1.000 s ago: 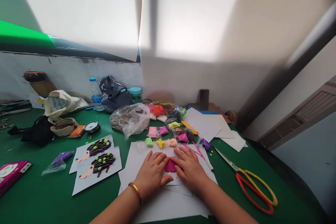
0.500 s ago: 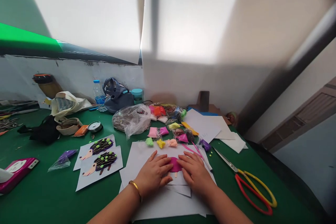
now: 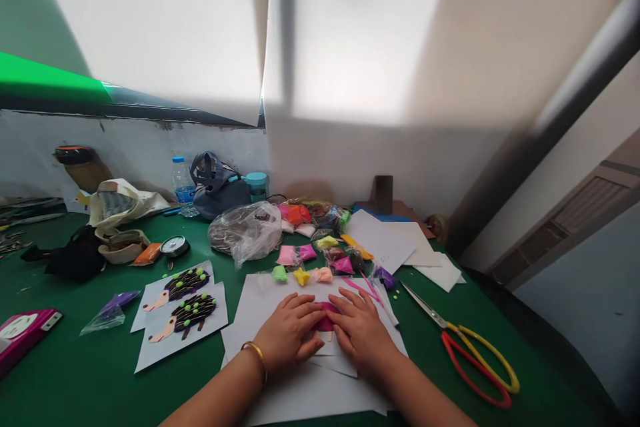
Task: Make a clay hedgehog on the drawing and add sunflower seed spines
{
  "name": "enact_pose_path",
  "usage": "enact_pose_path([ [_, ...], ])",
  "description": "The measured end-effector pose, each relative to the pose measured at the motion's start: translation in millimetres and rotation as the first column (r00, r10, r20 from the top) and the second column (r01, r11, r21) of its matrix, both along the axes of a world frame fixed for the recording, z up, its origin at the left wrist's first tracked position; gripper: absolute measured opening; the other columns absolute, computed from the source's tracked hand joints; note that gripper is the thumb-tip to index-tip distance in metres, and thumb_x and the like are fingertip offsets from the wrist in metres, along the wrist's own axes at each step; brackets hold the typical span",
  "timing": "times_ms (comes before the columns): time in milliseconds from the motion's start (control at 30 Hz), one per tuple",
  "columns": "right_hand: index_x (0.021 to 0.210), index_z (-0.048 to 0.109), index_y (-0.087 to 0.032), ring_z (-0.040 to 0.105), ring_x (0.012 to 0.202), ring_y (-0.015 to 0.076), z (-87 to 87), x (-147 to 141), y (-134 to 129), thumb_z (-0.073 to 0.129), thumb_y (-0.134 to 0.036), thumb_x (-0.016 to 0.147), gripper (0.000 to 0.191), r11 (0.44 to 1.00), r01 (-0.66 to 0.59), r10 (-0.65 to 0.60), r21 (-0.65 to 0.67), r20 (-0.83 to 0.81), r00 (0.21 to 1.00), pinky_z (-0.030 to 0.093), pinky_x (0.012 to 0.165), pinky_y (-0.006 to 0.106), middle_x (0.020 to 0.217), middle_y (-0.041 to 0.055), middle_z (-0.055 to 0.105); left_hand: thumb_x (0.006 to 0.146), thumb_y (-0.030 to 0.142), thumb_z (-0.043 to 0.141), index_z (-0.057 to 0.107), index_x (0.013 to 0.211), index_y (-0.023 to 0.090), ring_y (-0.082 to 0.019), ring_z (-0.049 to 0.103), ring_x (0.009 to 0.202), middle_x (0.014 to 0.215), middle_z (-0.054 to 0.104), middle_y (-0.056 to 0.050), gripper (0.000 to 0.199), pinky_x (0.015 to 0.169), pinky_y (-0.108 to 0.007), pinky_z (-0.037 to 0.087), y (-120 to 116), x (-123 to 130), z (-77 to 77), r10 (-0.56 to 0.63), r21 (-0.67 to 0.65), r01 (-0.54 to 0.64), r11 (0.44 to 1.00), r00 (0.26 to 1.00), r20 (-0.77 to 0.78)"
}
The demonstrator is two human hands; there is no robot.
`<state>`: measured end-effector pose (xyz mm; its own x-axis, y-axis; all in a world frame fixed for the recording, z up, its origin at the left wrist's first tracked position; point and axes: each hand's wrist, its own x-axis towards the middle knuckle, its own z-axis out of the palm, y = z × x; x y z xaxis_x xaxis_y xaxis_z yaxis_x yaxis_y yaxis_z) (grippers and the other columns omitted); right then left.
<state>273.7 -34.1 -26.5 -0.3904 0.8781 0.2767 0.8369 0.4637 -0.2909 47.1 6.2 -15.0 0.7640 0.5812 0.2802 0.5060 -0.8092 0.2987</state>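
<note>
A flat magenta piece of clay lies on a small white sheet, with short peach strips below its lower edge. My left hand rests palm down on the clay's left side, fingers stretched out. From the right, my right hand lies over the other side with its fingers extended too. The fingers of both hands hide much of the clay. Under it all is a stack of white paper. Pink strips lie just beyond my right fingertips.
Small clay packets lie behind the paper. Scissors with red and yellow handles lie at right. Two hedgehog cards, a purple packet and a magenta box are at left. A plastic bag sits farther back.
My fingers have drawn closer together over the magenta clay, covering more of it. The whole view has shifted slightly; the things around my hands keep their places.
</note>
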Motion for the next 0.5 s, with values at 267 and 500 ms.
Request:
enact_pose_path([
  [267,0.140,0.050,-0.031,0.033,0.140,0.0323,-4.4,-2.8,6.2,0.049,-0.041,0.096,0.046,0.999,-0.016,0.019,-0.036,0.081,0.997,0.023,0.112,0.063,0.149,0.0039,0.045,0.085,0.041,0.062,0.070,0.110,0.027,-0.028,0.055,0.118,0.120,0.068,-0.004,0.030,0.101,-0.046,0.043,9.4,2.0,0.9,-0.002,0.089,-0.001,0.996,0.999,0.034],
  [500,0.144,0.045,-0.030,0.029,0.143,0.0299,-5.7,-2.5,11.1,0.043,-0.046,0.099,0.048,0.996,-0.002,0.011,-0.092,0.095,0.995,0.023,0.114,0.060,0.153,0.0026,0.039,0.085,0.043,0.061,0.065,0.119,0.023,-0.029,0.055,0.117,0.121,0.069,-0.005,0.040,0.103,-0.046,0.040,10.8,2.2,-2.8,-0.022,0.064,0.019,0.998,0.998,0.059],
])
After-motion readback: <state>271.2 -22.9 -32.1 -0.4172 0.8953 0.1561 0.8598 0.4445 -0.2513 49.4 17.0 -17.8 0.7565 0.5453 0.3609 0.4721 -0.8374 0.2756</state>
